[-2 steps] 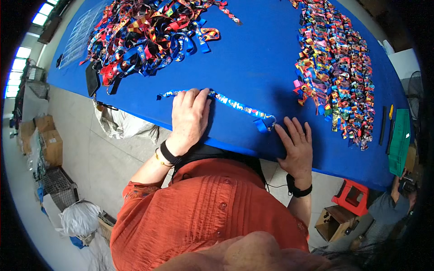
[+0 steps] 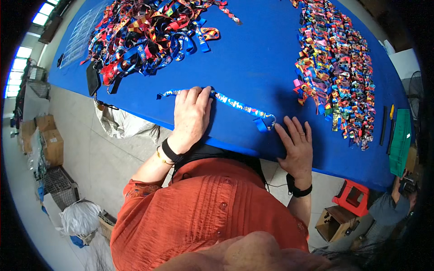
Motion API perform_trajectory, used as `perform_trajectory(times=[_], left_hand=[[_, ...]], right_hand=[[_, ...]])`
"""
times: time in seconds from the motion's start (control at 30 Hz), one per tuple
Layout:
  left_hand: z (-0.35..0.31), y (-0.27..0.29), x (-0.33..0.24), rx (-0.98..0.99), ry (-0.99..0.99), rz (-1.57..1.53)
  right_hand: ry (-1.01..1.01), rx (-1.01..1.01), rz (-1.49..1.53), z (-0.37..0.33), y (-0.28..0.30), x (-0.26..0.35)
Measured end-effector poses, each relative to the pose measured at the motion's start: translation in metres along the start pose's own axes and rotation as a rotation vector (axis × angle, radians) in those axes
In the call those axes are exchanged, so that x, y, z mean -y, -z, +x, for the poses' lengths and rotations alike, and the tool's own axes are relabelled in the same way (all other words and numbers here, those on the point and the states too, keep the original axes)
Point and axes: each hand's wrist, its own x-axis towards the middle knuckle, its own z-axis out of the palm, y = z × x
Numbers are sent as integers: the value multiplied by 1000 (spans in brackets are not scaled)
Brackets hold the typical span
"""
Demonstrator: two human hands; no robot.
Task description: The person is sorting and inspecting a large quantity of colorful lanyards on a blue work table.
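Note:
A blue ribbon strap (image 2: 243, 107) with a colourful print lies stretched across the blue table. Its right end bends round into a small plain-blue loop. My left hand (image 2: 191, 115) rests flat over the strap's left part, fingers stretched out side by side and hiding a stretch of it. The strap's dark left tip shows beyond that hand. My right hand (image 2: 296, 144) lies on the table at the right end, its fingers spread and the fingertip nearest the loop close to it; whether they touch I cannot tell. Nothing is in the right hand.
A tangled heap of similar straps (image 2: 149, 40) covers the far left of the blue table (image 2: 257, 54). Long rows of bunched straps (image 2: 337, 67) lie at right. Beyond them are a green tray (image 2: 399, 142) and a yellow-and-black tool (image 2: 391, 113). A red stool (image 2: 351, 198) stands below the edge.
My left hand has shifted very slightly away from me and to the right. The strap and my right hand look almost the same.

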Motion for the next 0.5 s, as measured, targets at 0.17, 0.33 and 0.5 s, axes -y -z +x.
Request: perform_trajectory(times=[0.17,0.33,0.5], left_hand=[[-2,-8,2,29,-44,34],[8,-5,3,48,-54,39],[38,9,-4,-9,69,-383]], right_hand=[[9,-35,2,-4,-2,-2],[7,-49,17,-4,1,-3],[41,-60,-26,-4,2,-5]])
